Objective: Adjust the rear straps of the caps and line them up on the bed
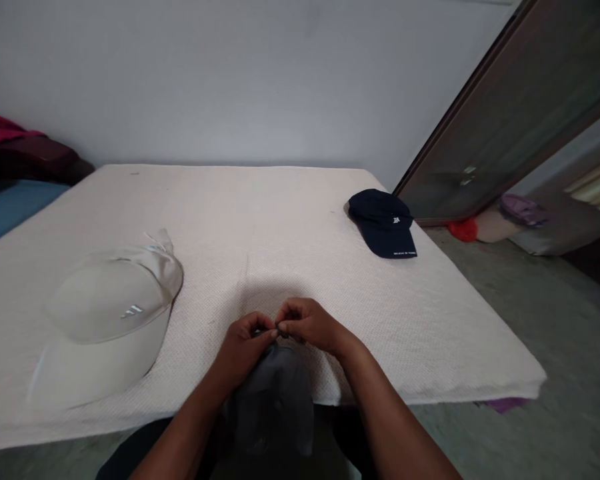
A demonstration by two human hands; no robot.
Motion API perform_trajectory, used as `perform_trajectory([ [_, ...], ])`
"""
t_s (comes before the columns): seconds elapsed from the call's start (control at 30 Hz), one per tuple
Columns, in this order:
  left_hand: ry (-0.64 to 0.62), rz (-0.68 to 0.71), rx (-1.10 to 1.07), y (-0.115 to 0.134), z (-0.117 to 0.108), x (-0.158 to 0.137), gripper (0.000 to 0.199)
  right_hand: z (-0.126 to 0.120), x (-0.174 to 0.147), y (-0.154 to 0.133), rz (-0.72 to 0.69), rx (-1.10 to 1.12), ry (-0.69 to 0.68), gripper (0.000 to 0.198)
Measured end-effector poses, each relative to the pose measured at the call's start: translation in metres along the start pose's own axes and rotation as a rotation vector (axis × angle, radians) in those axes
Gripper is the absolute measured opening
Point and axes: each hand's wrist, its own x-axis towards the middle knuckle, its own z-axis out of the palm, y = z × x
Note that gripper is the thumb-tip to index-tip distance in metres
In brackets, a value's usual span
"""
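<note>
so closest to you, below the grip, are your dark-clothed legs (135, 448), one either side of the grey cap (277, 400). that cap hangs just under your fingers, between your forearms and at the near edge of the white cover (290, 220). its lower end is too dark to make out.

the grip itself: your left hand (250, 339) and right hand (307, 325) are both pinched down, thumb against finger, on a small dark bit at the top end of the grey cap. your fingertips are almost meeting, so next to no gap there. can't tell exactly what that bit is, it's mostly hidden.

well off to the left of the grip you've got the beige cap (103, 300) lying on the cover, peak toward you, small striped logo on the front, and a bunched-up part on the side nearer your hands.

farther out and right of the grip sits the navy cap (380, 223), near the cover's right edge. white mark on the front, tiny lettering along the peak.

past all that, far left of your hands, there's a blue thing (20, 207) and some pink cloth (3, 128), and straight ahead a pale wall (230, 80).
</note>
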Motion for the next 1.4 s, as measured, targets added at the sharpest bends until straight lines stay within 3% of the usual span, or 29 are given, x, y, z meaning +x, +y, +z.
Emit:
perform_trajectory([
  [0.3,0.060,-0.122,0.005,0.007,0.003,0.000,0.017,0.003,0.001,0.002,-0.018,-0.004,0.011,0.005],
  [0.43,0.084,-0.123,0.050,0.010,0.003,0.001,0.011,0.002,0.001,0.003,-0.105,-0.058,-0.020,0.012],
  [0.57,0.052,-0.147,0.031,0.010,0.002,0.002,0.009,0.002,-0.001,0.004,-0.132,-0.087,-0.077,0.020],
  [0.83,0.005,-0.235,-0.090,0.012,0.001,0.001,0.013,0.003,-0.003,0.005,-0.102,-0.141,-0.046,0.021],
  [1.4,-0.090,-0.203,-0.078,0.012,-0.001,-0.002,0.011,0.000,0.001,0.009,-0.102,-0.121,-0.137,0.021],
])
